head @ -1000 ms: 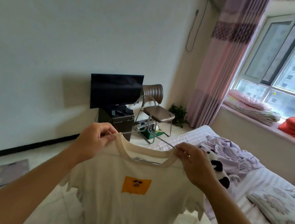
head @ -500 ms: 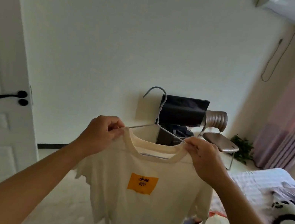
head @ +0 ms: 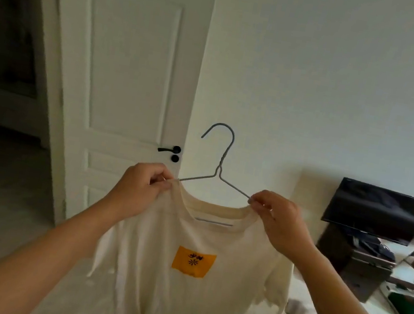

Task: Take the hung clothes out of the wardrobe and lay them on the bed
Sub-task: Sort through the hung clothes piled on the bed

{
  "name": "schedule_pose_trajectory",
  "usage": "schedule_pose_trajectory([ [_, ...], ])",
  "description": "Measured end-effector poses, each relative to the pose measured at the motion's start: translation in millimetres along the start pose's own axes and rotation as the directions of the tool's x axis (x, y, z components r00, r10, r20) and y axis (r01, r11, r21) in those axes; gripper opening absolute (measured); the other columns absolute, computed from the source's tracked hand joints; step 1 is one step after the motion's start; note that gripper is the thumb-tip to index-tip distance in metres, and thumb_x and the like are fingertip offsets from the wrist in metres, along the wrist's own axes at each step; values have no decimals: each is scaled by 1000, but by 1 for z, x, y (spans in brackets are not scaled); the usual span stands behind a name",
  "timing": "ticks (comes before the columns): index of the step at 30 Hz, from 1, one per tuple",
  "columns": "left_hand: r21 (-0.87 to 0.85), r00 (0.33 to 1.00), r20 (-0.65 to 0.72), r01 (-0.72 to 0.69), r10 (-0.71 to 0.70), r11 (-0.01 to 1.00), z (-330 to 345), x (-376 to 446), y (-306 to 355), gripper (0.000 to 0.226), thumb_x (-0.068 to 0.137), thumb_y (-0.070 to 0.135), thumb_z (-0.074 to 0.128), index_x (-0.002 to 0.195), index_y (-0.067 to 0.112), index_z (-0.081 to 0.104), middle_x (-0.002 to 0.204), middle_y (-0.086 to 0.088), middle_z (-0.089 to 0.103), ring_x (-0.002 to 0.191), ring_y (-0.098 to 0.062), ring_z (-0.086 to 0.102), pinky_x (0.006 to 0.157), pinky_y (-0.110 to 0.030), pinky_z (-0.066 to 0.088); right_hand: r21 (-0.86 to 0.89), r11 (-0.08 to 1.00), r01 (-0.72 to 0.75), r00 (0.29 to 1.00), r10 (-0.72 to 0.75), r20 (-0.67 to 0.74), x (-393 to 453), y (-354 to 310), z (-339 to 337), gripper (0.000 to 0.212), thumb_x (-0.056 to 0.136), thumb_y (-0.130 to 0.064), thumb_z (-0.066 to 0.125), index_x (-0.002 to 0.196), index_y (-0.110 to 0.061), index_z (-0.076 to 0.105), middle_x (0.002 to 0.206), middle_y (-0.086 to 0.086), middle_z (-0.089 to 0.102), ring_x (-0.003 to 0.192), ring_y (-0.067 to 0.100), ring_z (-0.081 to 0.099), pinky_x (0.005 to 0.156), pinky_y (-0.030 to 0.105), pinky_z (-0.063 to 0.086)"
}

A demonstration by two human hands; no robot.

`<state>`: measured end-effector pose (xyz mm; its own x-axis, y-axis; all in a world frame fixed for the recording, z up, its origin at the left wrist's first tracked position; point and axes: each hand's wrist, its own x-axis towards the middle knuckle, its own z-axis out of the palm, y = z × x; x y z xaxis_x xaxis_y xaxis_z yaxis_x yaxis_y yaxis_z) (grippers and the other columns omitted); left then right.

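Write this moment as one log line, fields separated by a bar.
left hand: pinches shirt shoulder | right hand: pinches shirt shoulder | cream T-shirt: on wire hanger, held up

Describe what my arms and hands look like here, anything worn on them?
Both forearms are bare right up to the frame edge, with no sleeves in view. The left hand and the right hand wear no gloves, and no watch or bracelet shows at either wrist. The picture is too soft to tell whether any finger carries a ring.
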<state>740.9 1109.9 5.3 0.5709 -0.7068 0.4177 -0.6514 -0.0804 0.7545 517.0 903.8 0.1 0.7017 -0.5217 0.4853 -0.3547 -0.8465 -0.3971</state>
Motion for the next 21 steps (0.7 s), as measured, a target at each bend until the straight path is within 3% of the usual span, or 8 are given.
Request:
schedule_pose_trajectory([
  [2, 35, 998, -53, 44, -42, 998, -35, -12, -18, 13, 90, 17, 66, 81, 26, 70, 79, 0, 71, 78, -14, 66, 74, -28, 51, 40, 997, 60, 997, -62, 39, 19, -31, 24, 14, 98, -21, 57, 97, -28, 69, 84, -27, 61, 81, -7, 57, 71, 7, 41],
  [5, 97, 985, -147, 102, -87, 990, -84, -30, -39, 14, 90, 15, 64, 84, 25, 70, 79, 5, 70, 78, -6, 64, 67, -13, 46, 111, 983, 149, 983, -160, 95, 44, -75, 58, 16, 98, -20, 55, 92, -28, 68, 85, -21, 65, 82, -5, 58, 69, 8, 38],
  [11, 180, 937, -310, 225, -162, 958, -163, -66, -71, 12, 93, 19, 61, 89, 28, 69, 83, 13, 68, 80, -1, 62, 67, -18, 43, 226, 925, 304, 925, -344, 164, 89, -154, 124, 14, 98, -21, 55, 97, -22, 69, 90, -16, 67, 84, 3, 60, 76, 21, 45],
  [17, 228, 838, -484, 399, -252, 888, -223, -103, -97, 15, 94, 17, 60, 88, 29, 67, 85, 11, 65, 80, -5, 60, 65, -14, 41, 350, 821, 451, 818, -537, 207, 122, -231, 184, 13, 96, -17, 57, 91, -20, 69, 83, -11, 67, 78, 7, 61, 72, 25, 48],
  [21, 226, 762, -581, 489, -286, 843, -259, -127, -109, 22, 92, 12, 62, 81, 31, 65, 85, 4, 68, 82, -12, 62, 65, -15, 39, 388, 748, 539, 719, -648, 250, 138, -284, 217, 16, 98, -21, 55, 89, -28, 66, 81, -12, 62, 75, 4, 57, 66, 12, 40],
])
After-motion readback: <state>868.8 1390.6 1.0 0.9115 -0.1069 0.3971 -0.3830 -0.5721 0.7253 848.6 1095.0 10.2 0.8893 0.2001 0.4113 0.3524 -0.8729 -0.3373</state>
